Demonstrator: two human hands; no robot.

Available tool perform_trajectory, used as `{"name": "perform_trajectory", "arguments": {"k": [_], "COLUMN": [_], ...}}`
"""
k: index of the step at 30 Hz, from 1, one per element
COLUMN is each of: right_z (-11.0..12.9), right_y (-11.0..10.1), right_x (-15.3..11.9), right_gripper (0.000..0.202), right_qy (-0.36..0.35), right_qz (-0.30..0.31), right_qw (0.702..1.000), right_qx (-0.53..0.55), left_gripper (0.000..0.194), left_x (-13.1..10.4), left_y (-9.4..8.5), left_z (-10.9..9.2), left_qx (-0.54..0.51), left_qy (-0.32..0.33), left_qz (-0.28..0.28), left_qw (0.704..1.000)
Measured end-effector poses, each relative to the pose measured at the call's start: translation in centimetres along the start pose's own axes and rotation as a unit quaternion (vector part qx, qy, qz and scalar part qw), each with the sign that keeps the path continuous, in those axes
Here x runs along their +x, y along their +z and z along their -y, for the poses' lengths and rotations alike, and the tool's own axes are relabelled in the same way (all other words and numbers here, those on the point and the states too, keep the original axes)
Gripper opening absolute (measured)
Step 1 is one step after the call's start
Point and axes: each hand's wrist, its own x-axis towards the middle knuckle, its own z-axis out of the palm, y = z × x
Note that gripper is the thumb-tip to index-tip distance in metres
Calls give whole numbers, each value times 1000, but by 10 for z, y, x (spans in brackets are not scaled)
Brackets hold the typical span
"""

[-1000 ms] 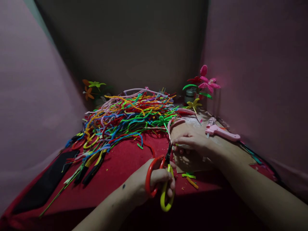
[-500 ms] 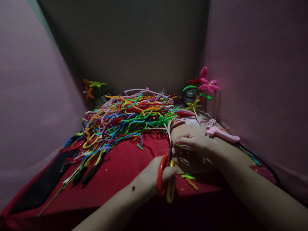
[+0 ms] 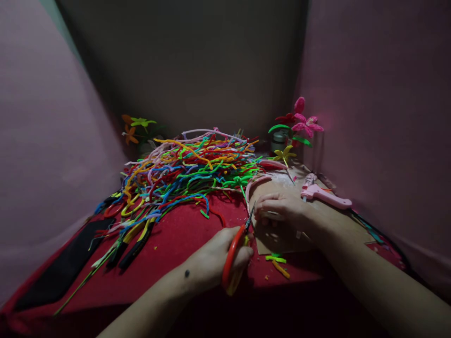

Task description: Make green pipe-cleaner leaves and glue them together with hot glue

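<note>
Left hand (image 3: 216,256) with its grip closed around the handles of scissors (image 3: 230,256), blades angled up just beside the right hand (image 3: 278,206), its fingers curled over a board (image 3: 269,245), cannot tell what that grip holds, glue gun (image 3: 326,195) to the right, pipe cleaners (image 3: 190,164) heaped on the red-covered bench (image 3: 183,244)

The left hand (image 3: 225,251) covers part of the scissors' (image 3: 229,258) yellow handle (image 3: 233,284). A pale object (image 3: 273,215), partly hidden in the right hand (image 3: 278,205), cannot be identified. The view's edges cut off both forearms (image 3: 151,300). Black-and-yellow handles (image 3: 140,245) vanish beneath the heap of fuzzy stems (image 3: 197,164).
</note>
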Motion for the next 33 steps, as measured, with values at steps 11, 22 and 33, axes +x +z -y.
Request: {"name": "perform_trajectory", "arguments": {"k": [11,22,33], "right_z": [-3,-2,-4], "right_y": [0,2,-1], "right_x": [1,1,4], "right_gripper": [17,16,17], "right_qy": [8,-18,-42], "right_qz": [-38,-101,-61], "right_qw": [997,991,982], "right_qx": [68,89,173], "left_gripper": [33,28,20], "left_x": [-25,40,79], "left_y": [-63,-32,-9], "left_z": [29,22,22], "left_qx": [535,257,-84], "left_qy": [-204,-29,-81], "left_qz": [-190,-190,-150], "left_qw": [797,947,982]}}
